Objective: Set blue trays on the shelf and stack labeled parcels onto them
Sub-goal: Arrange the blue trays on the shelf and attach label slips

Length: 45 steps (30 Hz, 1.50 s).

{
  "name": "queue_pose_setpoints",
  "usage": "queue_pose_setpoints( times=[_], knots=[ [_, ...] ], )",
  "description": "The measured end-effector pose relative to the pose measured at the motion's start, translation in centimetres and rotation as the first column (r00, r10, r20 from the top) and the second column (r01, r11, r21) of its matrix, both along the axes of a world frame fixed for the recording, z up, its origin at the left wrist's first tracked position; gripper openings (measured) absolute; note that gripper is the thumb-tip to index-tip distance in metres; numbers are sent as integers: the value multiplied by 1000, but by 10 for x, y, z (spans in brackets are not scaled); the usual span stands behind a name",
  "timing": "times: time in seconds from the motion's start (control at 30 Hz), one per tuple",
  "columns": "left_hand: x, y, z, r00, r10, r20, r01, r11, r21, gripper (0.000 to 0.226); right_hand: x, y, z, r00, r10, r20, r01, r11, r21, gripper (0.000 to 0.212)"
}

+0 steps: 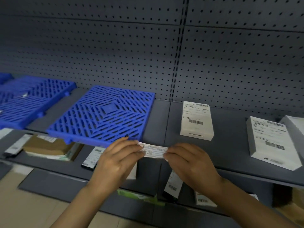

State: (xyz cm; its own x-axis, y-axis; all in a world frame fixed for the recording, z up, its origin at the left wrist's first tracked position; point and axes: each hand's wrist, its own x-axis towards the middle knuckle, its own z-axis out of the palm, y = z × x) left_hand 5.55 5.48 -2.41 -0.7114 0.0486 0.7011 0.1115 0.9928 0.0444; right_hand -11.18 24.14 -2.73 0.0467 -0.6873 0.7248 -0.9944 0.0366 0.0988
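Observation:
A blue slatted tray lies flat on the grey shelf, its front edge overhanging a little. A second blue tray lies to its left, and a third shows at the far left edge. My left hand and my right hand pinch the two ends of a thin white printed label strip, held just in front of the shelf edge. A white labeled parcel lies flat on the shelf right of the tray. Another white labeled parcel lies further right.
A grey pegboard wall backs the shelf. On the lower shelf lie a brown parcel, dark labeled pouches and more labeled packets. A further white box touches the right edge. Tan floor shows at bottom left.

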Motion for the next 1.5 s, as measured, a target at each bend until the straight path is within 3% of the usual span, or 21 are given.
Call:
queue_pose_setpoints(
  times=[0.37,0.43,0.57,0.73,1.13,1.5],
  knots=[
    [61,-110,1,992,122,33,-120,992,-46,17,61,-126,6,995,31,91,-31,999,-10,5],
    [69,-129,-1,989,141,45,-139,989,-48,18,71,-146,4,994,13,111,-15,1000,20,12],
    [76,-162,-9,989,124,85,-124,992,-9,18,84,-172,-3,989,-62,132,53,996,64,7],
    [73,-179,-17,992,50,117,-49,999,-19,22,93,-179,-10,960,-103,259,90,994,59,11],
    [67,-193,-19,991,-25,131,17,998,57,24,98,-181,-17,904,-177,389,179,983,32,15],
    [69,-185,-11,990,-11,139,0,997,78,34,98,-161,-10,890,-204,408,203,978,47,25]
  ],
)
